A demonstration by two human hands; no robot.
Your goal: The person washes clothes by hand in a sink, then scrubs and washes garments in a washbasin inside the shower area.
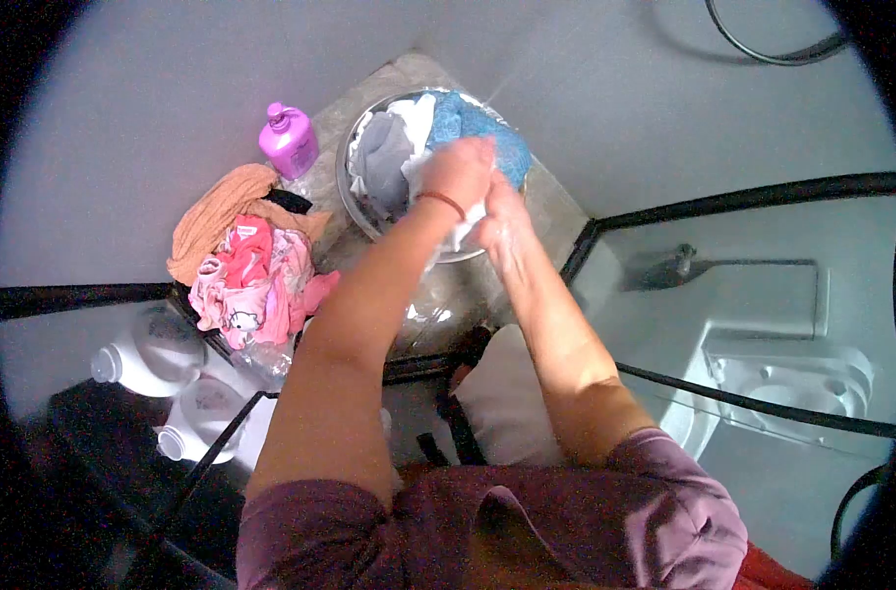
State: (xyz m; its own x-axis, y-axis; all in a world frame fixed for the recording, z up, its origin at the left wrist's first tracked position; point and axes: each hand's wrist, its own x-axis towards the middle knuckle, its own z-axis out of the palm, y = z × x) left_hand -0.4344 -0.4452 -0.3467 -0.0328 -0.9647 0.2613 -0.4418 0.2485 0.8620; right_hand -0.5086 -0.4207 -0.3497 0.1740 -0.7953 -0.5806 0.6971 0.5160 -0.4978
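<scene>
My left hand point(456, 175), with a reddish band round the wrist, is closed over a wet white cloth point(465, 226) and smeared by motion. Pressed against it, my right hand point(504, 208) grips the same cloth, with suds on hand and wrist. Both are above a round metal basin point(342, 177) on the floor. Inside the basin lie a grey cloth point(384, 157), a blue textured cloth point(482, 128) and more white fabric point(418, 116). The fingertips are hidden in the cloth and blur.
A purple pump bottle point(289, 143) stands left of the basin. Below it lies a pile of pink clothes point(256, 285) and a peach cloth point(222, 216). White jugs point(158, 356) are at lower left. A black-framed glass panel and a toilet point(792, 383) are at right.
</scene>
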